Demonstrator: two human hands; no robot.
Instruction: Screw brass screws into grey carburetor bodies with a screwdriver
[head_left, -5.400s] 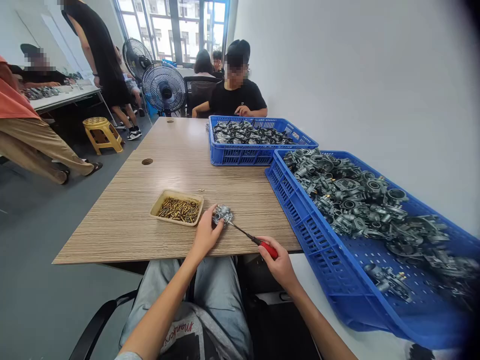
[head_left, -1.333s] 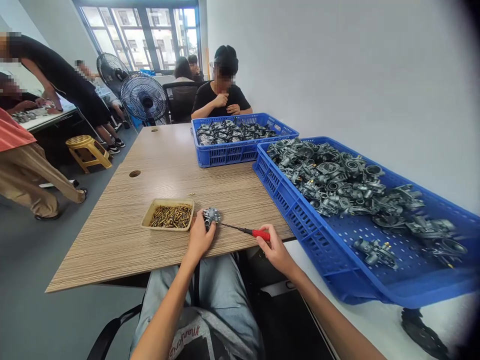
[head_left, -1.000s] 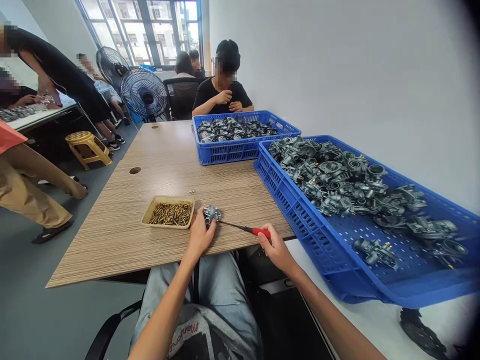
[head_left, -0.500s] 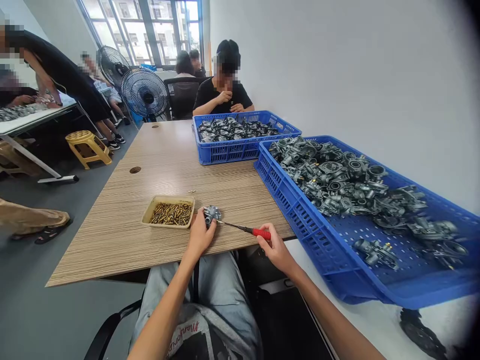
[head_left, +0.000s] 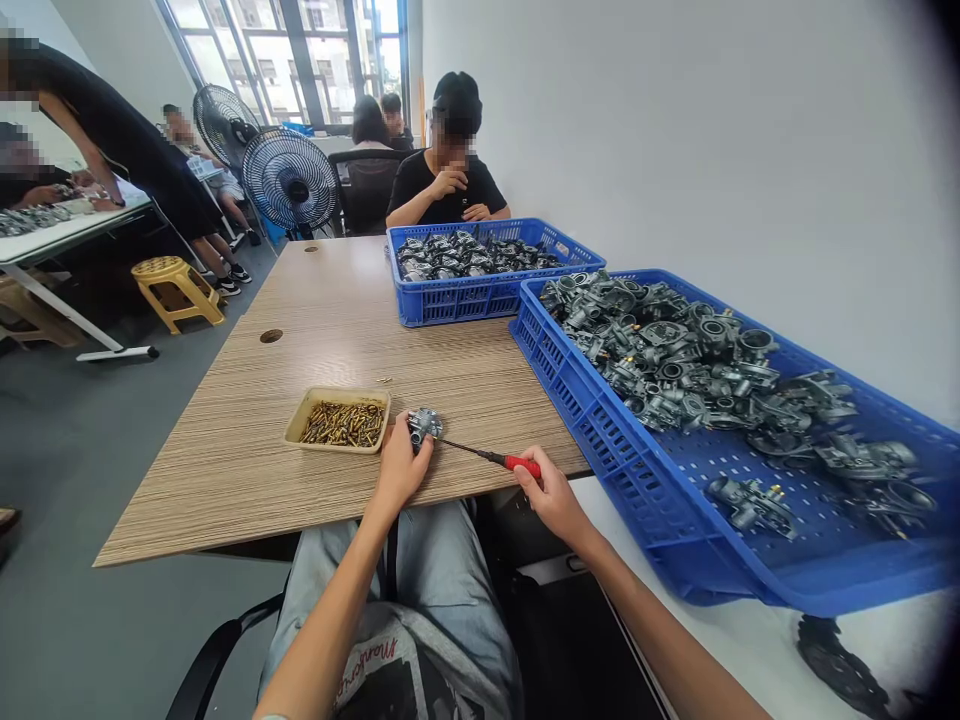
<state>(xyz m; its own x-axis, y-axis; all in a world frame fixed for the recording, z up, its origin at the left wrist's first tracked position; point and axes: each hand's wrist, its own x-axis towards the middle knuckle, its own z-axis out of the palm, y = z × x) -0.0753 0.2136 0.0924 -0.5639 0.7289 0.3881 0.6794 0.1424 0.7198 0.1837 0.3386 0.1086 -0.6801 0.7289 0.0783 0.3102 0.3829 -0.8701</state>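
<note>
My left hand (head_left: 400,468) grips a small grey metal casting (head_left: 424,425) that rests on the wooden table (head_left: 330,330) near its front edge. My right hand (head_left: 549,495) is closed round the red handle of a thin screwdriver (head_left: 495,459). Its tip meets the casting's right side. Just left of the casting sits a shallow tan tray (head_left: 339,425) filled with small brass screws. One loose screw (head_left: 384,380) lies on the table behind the tray.
A large blue crate (head_left: 660,520) of grey castings stands at my right. A second blue crate (head_left: 480,295) lies farther back. A person in black sits behind it. Two fans (head_left: 289,182), a yellow stool (head_left: 176,285) and other people occupy the left.
Both hands stay on the casting and screwdriver, barely shifting. The person in tan trousers on the left has walked out of view. The seated person in black raised a hand toward the face.
</note>
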